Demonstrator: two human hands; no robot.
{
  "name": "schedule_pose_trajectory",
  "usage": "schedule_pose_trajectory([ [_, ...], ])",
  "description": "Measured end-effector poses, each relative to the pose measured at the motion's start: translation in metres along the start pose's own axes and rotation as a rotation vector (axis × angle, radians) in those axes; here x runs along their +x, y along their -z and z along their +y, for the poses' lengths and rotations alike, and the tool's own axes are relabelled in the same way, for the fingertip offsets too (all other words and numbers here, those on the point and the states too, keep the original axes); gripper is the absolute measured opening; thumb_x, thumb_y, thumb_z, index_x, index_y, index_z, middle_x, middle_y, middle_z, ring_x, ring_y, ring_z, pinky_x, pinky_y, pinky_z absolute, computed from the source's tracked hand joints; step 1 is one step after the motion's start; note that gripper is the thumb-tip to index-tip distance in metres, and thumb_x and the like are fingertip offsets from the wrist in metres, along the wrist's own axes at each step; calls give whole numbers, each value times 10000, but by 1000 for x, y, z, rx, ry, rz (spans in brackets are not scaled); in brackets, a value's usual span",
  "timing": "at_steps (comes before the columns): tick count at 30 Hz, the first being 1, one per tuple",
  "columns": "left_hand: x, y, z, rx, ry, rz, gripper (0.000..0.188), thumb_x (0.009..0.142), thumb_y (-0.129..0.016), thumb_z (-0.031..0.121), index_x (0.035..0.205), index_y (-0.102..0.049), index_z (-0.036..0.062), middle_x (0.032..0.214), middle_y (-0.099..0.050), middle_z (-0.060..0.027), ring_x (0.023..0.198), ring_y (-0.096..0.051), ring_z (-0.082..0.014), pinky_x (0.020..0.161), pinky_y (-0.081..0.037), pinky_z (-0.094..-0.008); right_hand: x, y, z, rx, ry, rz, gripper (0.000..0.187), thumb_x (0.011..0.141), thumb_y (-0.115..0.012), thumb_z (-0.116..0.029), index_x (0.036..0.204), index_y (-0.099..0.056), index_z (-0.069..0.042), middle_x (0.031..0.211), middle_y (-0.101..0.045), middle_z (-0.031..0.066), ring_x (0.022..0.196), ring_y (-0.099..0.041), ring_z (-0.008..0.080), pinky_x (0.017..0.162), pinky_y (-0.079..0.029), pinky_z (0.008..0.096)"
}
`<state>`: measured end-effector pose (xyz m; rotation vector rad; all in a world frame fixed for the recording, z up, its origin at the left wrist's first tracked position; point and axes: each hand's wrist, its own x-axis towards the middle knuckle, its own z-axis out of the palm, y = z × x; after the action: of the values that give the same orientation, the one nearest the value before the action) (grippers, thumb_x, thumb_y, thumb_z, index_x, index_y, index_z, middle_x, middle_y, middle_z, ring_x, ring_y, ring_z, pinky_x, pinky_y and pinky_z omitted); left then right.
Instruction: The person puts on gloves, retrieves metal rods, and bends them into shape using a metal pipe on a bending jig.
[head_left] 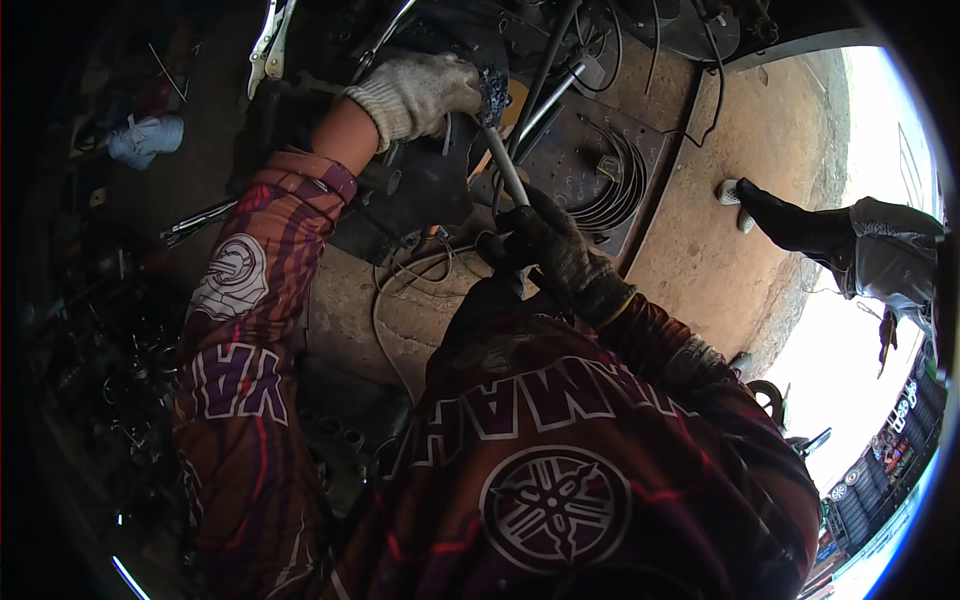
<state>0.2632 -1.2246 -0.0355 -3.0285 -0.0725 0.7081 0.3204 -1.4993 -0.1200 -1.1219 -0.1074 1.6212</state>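
Observation:
My left hand (425, 95), in a pale knitted glove, is closed at the far side of the work area, against a dark, rough-surfaced piece (493, 95). What its fingers hold is hidden behind the glove. A grey metal rod or pipe (507, 168) slants from that dark piece back toward me. Around its near end is my right hand (572, 262), in a dirtier, darker glove, with the fingers closed. Beneath both hands lies a dark metal plate (560, 150), with a bright metal bar (553, 100) just beyond the rod.
Locking pliers (267, 60) lie at the far left, and a bunched light-blue cloth (146, 138) is left of my forearm. A wire coil (628, 185) rests on the plate's right. A cable (378, 320) loops across the floor. Another person (885, 250) stands at the right.

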Motion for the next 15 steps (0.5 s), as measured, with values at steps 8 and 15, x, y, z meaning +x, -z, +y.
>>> schedule_pose_trajectory([
  [8,15,13,1,39,-17,-135,399,727,-811,127,1111,-740,206,1178,-679,-8,1172,-613,-256,965,-561,-389,1,-32,28,177,265,-48,560,1026,-577,-250,1530,-360,-141,1182,-556,40,860,-555,107,650,-479,238],
  [15,12,17,2,21,-23,-153,379,688,-859,184,1056,-763,190,1147,-705,-56,1140,-638,-293,957,-557,-411,5,-53,44,221,195,21,568,1027,-571,-271,1537,-355,-144,1193,-566,56,943,-573,131,692,-516,267],
])
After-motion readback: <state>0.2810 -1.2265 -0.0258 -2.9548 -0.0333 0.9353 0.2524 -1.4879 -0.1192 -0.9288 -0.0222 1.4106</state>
